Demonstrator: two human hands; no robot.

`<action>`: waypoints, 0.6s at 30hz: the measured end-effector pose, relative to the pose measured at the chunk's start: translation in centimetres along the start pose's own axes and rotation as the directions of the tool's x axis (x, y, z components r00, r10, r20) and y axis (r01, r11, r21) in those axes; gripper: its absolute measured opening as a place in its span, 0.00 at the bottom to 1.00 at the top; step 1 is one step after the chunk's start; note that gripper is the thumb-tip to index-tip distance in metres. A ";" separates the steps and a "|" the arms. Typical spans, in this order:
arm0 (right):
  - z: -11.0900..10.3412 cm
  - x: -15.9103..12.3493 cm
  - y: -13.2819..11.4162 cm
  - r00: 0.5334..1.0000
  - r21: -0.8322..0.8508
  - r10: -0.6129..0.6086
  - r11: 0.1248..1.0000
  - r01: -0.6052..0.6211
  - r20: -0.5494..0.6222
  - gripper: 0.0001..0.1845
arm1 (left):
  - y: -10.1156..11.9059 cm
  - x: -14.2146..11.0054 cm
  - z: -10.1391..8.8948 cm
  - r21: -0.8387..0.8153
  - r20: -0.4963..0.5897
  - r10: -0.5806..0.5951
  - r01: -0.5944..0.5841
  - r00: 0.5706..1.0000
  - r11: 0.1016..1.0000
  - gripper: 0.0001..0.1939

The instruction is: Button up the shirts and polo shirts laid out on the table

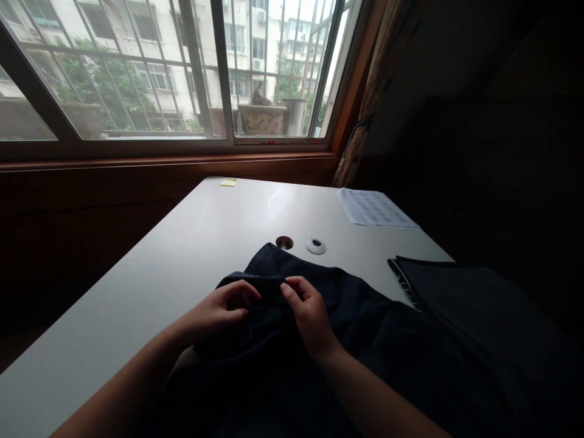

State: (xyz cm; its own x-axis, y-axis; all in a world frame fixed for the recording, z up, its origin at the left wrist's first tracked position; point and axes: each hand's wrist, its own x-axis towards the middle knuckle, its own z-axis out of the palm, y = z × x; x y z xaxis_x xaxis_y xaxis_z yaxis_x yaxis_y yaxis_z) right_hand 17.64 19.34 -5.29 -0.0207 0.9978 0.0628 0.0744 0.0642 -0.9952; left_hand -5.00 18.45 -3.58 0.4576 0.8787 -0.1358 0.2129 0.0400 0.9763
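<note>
A dark navy garment [365, 304] lies rumpled over the near part of the white table and runs down toward me; its exact kind is hard to make out in the dim light. Thumb and forefinger of my right hand [312, 313] pinch a folded edge of the cloth near its upper left. Just left of that, my left hand [228, 307] rests on the same cloth with curved fingers, a gap showing between thumb and fingertips. Below the wrists the fabric falls into shadow.
The white table [182, 243] has a round cable hole [285, 243], with a loose grommet cover [316, 246] beside it. Printed sheets [376, 208] lie back right, a yellow sticky note [228, 182] back left. A dark folder-like item [456, 286] is at right. A barred window [274, 73] stands behind.
</note>
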 end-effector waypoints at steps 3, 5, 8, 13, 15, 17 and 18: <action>0.0 0.0 0.0 1.000 0.002 0.005 1.000 -0.005 0.006 0.17 | 0.1 0.0 0.1 -0.010 0.000 -0.006 0.006 1.000 1.000 0.15; 0.1 -0.1 -0.1 1.000 0.000 0.004 1.000 -0.004 0.011 0.16 | 0.0 0.0 0.2 -0.010 -0.007 -0.006 0.006 1.000 1.000 0.14; 0.1 -0.1 -0.2 1.000 -0.007 -0.005 1.000 0.005 0.013 0.16 | -0.1 0.0 0.2 0.008 -0.023 0.007 -0.007 1.000 1.000 0.14; 0.0 0.0 -0.2 1.000 -0.015 -0.004 1.000 0.004 0.013 0.16 | -0.1 0.3 0.3 0.184 -0.076 0.174 -0.158 0.982 0.970 0.14; 0.0 -0.1 -0.2 1.000 -0.015 -0.009 1.000 0.010 0.016 0.16 | 0.0 0.4 0.5 0.292 -0.073 0.282 -0.250 0.957 0.923 0.14; 0.0 -0.1 -0.1 1.000 -0.016 -0.018 1.000 0.018 0.017 0.16 | -0.1 0.5 0.6 0.375 -0.042 0.357 -0.316 0.933 0.871 0.13; 0.0 -0.1 -0.1 1.000 -0.020 -0.021 1.000 0.021 0.018 0.16 | -0.1 0.5 0.7 0.400 -0.019 0.375 -0.337 0.927 0.853 0.13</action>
State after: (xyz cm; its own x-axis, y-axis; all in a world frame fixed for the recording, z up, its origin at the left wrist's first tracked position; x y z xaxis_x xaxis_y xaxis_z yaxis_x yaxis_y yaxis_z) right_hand 17.65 19.20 -5.16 -0.0403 0.9958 0.0823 0.0935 0.0857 -0.9919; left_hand -4.22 18.51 -3.88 0.4875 0.8385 0.2433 0.3728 -0.4519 0.8105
